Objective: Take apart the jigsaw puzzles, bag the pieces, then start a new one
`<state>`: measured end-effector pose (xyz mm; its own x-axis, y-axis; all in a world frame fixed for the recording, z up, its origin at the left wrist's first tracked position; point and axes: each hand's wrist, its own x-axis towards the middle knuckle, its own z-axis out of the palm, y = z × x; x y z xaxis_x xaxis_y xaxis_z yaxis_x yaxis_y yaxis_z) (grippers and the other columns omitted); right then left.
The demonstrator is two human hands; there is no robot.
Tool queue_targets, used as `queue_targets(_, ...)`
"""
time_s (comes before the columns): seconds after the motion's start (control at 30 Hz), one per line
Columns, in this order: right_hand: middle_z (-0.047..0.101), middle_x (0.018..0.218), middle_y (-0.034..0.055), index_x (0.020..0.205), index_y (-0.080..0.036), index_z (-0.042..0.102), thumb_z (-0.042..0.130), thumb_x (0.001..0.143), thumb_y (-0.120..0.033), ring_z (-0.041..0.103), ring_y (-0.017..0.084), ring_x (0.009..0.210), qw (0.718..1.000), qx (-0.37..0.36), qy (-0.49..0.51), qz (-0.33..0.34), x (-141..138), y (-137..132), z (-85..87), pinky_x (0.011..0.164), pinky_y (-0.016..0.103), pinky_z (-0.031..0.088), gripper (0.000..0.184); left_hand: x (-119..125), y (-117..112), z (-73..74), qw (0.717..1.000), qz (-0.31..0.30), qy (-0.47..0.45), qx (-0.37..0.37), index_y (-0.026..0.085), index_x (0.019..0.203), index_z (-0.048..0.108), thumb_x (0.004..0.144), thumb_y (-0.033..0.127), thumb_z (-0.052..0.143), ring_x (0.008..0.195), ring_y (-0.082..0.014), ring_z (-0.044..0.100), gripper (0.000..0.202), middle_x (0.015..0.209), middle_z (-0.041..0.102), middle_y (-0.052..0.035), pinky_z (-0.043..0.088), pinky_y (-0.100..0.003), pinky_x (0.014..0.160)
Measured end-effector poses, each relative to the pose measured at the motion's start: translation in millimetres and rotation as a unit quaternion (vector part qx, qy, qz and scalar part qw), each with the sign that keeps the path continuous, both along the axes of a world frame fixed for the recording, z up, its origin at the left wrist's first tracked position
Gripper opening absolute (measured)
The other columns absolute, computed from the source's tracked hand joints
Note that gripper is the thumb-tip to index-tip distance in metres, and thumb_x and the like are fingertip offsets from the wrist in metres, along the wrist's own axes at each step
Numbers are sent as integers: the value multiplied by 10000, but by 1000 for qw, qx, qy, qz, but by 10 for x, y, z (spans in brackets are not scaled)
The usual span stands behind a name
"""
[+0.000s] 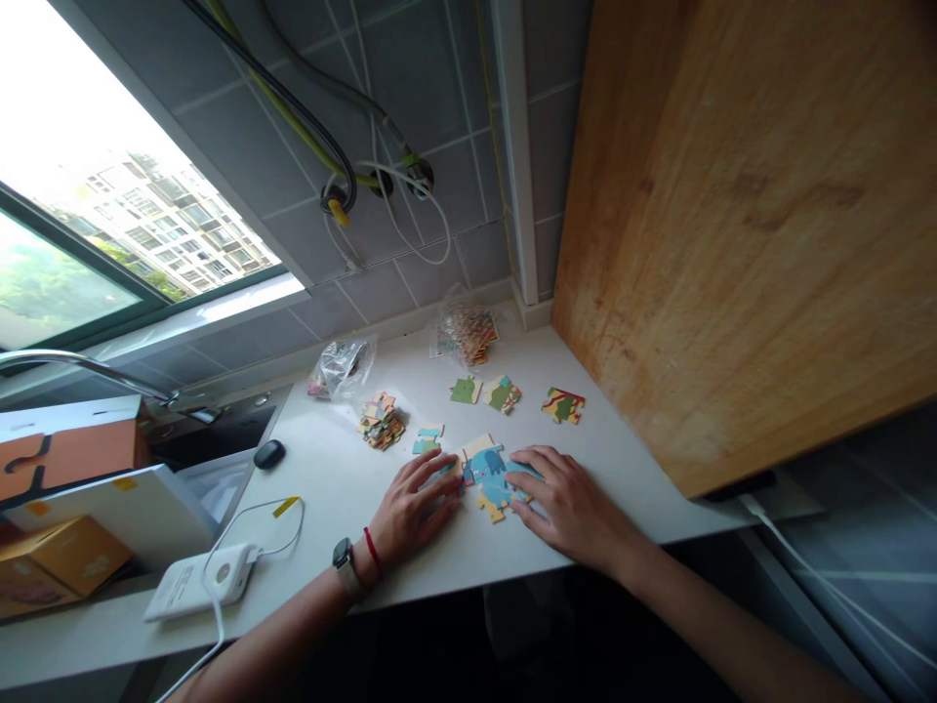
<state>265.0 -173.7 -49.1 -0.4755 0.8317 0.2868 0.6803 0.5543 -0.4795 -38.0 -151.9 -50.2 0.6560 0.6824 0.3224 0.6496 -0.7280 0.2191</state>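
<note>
Joined jigsaw puzzle pieces (487, 471), showing a blue elephant and a yellow shape, lie flat on the white counter between my hands. From the left, my left hand (417, 503) rests its outstretched fingers on the edge of this section, covering part of a piece. On the opposite side my right hand (560, 496) lies with fingers spread over the right edge. Both hands are open, and what is under the fingertips is partly hidden. Just above my left hand sits a loose green and light-blue puzzle piece (428, 437).
Farther back are a pile of puzzle pieces (382, 422), two clear bags (343, 368), green pieces (502, 393) and a red-green piece (563, 404). A wooden board (732, 215) stands right. Left are a black oval object (269, 454), a white power bank (201, 583), boxes and a sink.
</note>
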Motion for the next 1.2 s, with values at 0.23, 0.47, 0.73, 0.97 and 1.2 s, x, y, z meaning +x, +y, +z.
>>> queue_targets(0.23,668,1343,110,1207,-255,724,684,953,-296,575,312,1268,1000,-2,6,-1,-2,1,-3,1022,477,519,260,4,0,3,1000,11,2,-18,307,1306,672,1010,305,593,1389,-322,539,306,1457,623,-80,536,-537,1094)
queue_targets(0.47,664,1348,108,1207,-246,717,689,955,-298,572,306,1272,1000,-3,2,0,2,-6,-2,1026,473,516,258,15,-3,3,1000,7,1,-12,296,1307,661,1010,280,594,1373,-310,543,306,1451,623,-85,533,-522,1086)
queue_targets(0.73,662,1346,121,1207,-229,715,677,963,-275,567,312,1278,1000,-10,7,3,-2,-8,37,1027,488,513,252,22,-9,23,1000,10,3,2,294,1322,651,1006,276,593,1352,-309,562,321,1424,638,-94,541,-530,1071)
queue_targets(0.97,665,1346,116,1203,-229,720,686,959,-282,569,310,1279,1000,-7,6,2,2,-18,36,1028,476,515,253,38,-9,47,1000,13,3,1,306,1298,674,995,273,597,1347,-308,573,315,1427,640,-86,544,-508,1071)
queue_targets(1.2,673,1332,112,1199,-232,730,704,947,-280,583,298,1259,1000,2,6,-1,2,-14,35,1015,462,524,257,34,-5,37,1000,12,7,-2,302,1310,674,1003,270,591,1377,-307,550,320,1444,639,-76,532,-514,1088)
